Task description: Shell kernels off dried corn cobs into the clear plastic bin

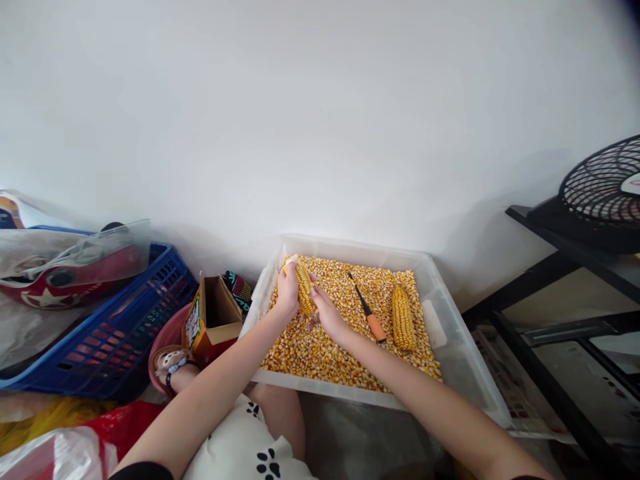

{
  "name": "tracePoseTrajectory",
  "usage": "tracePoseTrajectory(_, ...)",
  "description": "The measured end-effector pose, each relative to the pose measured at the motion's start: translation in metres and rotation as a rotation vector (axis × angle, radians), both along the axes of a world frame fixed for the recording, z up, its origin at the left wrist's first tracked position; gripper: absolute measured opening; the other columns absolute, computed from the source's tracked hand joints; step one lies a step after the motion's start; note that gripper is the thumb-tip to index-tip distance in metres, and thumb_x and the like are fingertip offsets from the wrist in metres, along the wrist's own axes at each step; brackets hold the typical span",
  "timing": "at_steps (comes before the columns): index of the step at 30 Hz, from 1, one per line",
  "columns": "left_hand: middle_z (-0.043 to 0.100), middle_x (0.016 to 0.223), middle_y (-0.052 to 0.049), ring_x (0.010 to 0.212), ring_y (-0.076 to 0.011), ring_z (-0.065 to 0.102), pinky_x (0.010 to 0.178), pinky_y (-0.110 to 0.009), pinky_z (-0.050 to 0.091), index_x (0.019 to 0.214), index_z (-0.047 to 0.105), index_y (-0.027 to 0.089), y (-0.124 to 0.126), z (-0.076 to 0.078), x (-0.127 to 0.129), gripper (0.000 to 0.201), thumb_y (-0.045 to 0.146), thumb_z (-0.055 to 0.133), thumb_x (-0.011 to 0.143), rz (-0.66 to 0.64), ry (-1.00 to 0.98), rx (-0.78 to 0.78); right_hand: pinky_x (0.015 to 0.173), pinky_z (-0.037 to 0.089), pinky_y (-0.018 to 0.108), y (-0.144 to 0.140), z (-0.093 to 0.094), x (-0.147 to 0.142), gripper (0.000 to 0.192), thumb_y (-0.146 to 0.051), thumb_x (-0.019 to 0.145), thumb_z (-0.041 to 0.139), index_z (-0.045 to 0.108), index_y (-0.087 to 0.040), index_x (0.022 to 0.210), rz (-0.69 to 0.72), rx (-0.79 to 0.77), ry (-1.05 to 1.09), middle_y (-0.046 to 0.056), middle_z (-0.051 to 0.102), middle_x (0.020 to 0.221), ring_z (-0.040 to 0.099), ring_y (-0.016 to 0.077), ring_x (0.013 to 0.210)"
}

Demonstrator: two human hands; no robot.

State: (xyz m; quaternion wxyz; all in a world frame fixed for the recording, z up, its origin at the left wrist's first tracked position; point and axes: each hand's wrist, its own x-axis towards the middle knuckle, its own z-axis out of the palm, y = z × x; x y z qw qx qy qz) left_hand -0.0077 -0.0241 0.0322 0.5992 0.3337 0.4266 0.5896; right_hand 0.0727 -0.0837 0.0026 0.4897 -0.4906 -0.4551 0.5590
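**Corn cob held in both hands over the tub of kernels**

The left hand (289,288) is wrapped around the upper part of a corn cob (305,288), fingers closed on it near the cob's far tip. The right hand (325,313) is clamped on the cob's lower end, thumb pressed along the rows. The cob hangs tilted above the near-left part of a clear plastic tub (453,347), just over the bed of loose kernels (320,350) that fills it. Judging by that grip and the kernels below, the step in hand is stripping kernels off the cob; the next move calls for a firm twist or thumb push along a row while the left hand keeps the cob steady over the tub.

Further right on the kernels lies an orange-handled tool (369,313), its dark blade pointing toward the tub's far edge. Just beside it, toward the right wall, lies a second whole cob (403,319). Left of the tub stands an open cardboard box (216,319), and beyond it a blue basket (115,333).
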Motion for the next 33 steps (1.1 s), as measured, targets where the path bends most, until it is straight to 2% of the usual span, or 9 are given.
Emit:
tracePoseTrajectory(3,0.06,0.057,-0.001,0.055,-0.0159,0.061,0.05,-0.024,0.047,0.077,0.054,0.018,-0.003,0.008,-0.003,0.03,0.049,0.051,0.076,0.01,0.075,0.08,0.054,0.053,0.03,-0.001,-0.003,0.001,0.049,-0.034,0.081,0.04,0.047,-0.028,0.128,0.034,-0.029,-0.005,0.004,0.062,0.106,0.059,0.0192,0.082)
tracePoseTrajectory(8,0.061,0.057,-0.002,0.046,-0.0146,0.058,0.042,-0.022,0.043,0.079,0.053,0.018,-0.002,0.014,-0.007,0.033,0.051,0.05,0.075,0.029,0.118,0.077,0.068,0.054,0.03,0.0,0.004,0.012,0.051,-0.019,0.07,0.039,0.058,-0.027,0.117,0.046,-0.027,-0.002,0.0,0.062,0.11,0.056,0.0184,0.095)
tracePoseTrajectory(11,0.061,0.056,-0.003,0.048,-0.016,0.059,0.043,-0.023,0.044,0.078,0.054,0.018,0.003,0.013,-0.009,0.034,0.05,0.045,0.077,0.048,0.073,0.022,0.063,0.055,0.031,0.0,0.009,0.015,0.043,-0.026,0.074,0.042,0.059,-0.024,0.113,0.016,-0.111,0.027,0.002,0.062,0.108,0.057,0.0193,0.093)
tracePoseTrajectory(14,0.061,0.055,-0.003,0.051,-0.0169,0.061,0.046,-0.025,0.046,0.077,0.055,0.017,0.006,0.011,-0.009,0.034,0.049,0.041,0.079,0.04,0.037,-0.028,0.054,0.054,0.029,0.0,0.013,0.012,0.038,-0.036,0.077,0.047,0.059,-0.024,0.111,0.021,-0.148,0.053,0.003,0.062,0.106,0.06,0.018,0.08)
tracePoseTrajectory(16,0.061,0.055,-0.002,0.051,-0.0167,0.061,0.047,-0.025,0.046,0.077,0.055,0.017,0.005,0.01,-0.009,0.033,0.049,0.044,0.078,0.03,0.045,-0.022,0.05,0.053,0.027,0.0,0.014,0.01,0.036,-0.034,0.076,0.049,0.059,-0.025,0.109,0.053,-0.149,0.046,0.003,0.064,0.102,0.061,0.0157,0.072)
tracePoseTrajectory(19,0.061,0.056,-0.003,0.053,-0.0168,0.061,0.049,-0.025,0.047,0.076,0.055,0.018,0.001,0.01,-0.007,0.031,0.049,0.05,0.076,-0.007,0.056,0.01,0.05,0.052,0.025,-0.002,0.015,0.01,0.034,-0.031,0.078,0.046,0.058,-0.024,0.109,0.09,-0.124,0.058,0.002,0.066,0.095,0.061,0.0149,0.069)
tracePoseTrajectory(22,0.061,0.056,-0.003,0.057,-0.0178,0.063,0.052,-0.025,0.049,0.075,0.055,0.018,-0.001,0.011,-0.006,0.03,0.048,0.053,0.075,-0.029,0.011,0.005,0.049,0.053,0.027,-0.002,0.013,0.011,0.038,-0.042,0.084,0.04,0.058,-0.023,0.111,0.127,-0.093,0.104,0.003,0.066,0.094,0.062,0.0157,0.067)
tracePoseTrajectory(27,0.059,0.052,-0.003,0.062,-0.0193,0.064,0.055,-0.026,0.05,0.072,0.055,0.019,0.003,0.009,-0.006,0.031,0.048,0.049,0.076,-0.018,-0.093,-0.078,0.052,0.053,0.028,0.001,0.001,0.012,0.045,-0.052,0.078,0.054,0.056,-0.027,0.115,0.113,-0.012,-0.014,0.003,0.064,0.099,0.06,0.0135,0.06)
tracePoseTrajectory(33,0.06,0.055,-0.002,0.063,-0.0181,0.064,0.057,-0.026,0.05,0.075,0.056,0.019,0.004,0.008,-0.005,0.029,0.047,0.051,0.076,-0.043,-0.12,-0.101,0.053,0.054,0.032,-0.002,-0.005,0.01,0.046,-0.054,0.082,0.047,0.057,-0.025,0.116,0.076,0.055,-0.111,0.002,0.061,0.086,0.053,0.0128,0.054)
